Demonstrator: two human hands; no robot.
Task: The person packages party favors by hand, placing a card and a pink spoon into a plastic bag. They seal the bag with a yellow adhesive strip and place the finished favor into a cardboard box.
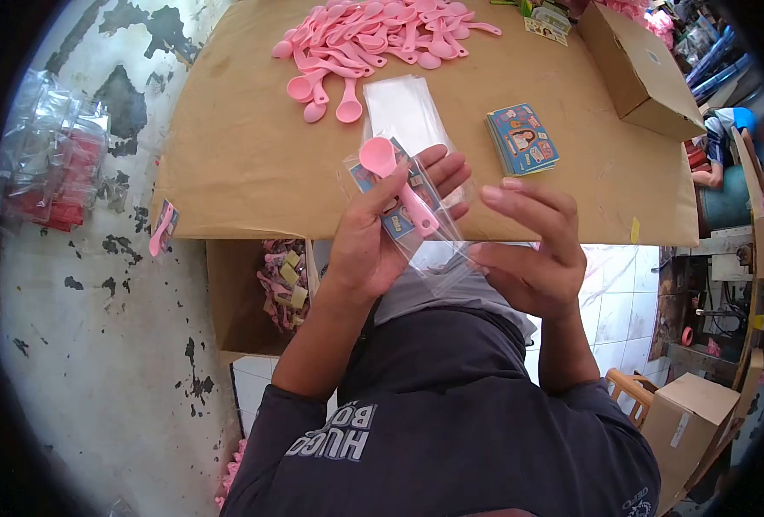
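My left hand (373,241), palm up, holds a clear plastic bag (446,274) with a blue printed card (396,226) in it. A pink measuring spoon (416,207) lies over the card, bowl toward the table, with my left thumb pressing across its handle. My right hand (537,246) is beside the bag's near end, thumb tip right at the plastic edge and the other fingers spread apart from it. Beyond my left fingers lies a stack of clear bags (408,112) on the table.
Loose pink spoons (382,34) are heaped at the table's (252,172) far side. A stack of blue cards (522,140) lies to the right. Cardboard boxes stand at the back right (640,69) and under the front edge (244,297). Another person (726,129) is at far right.
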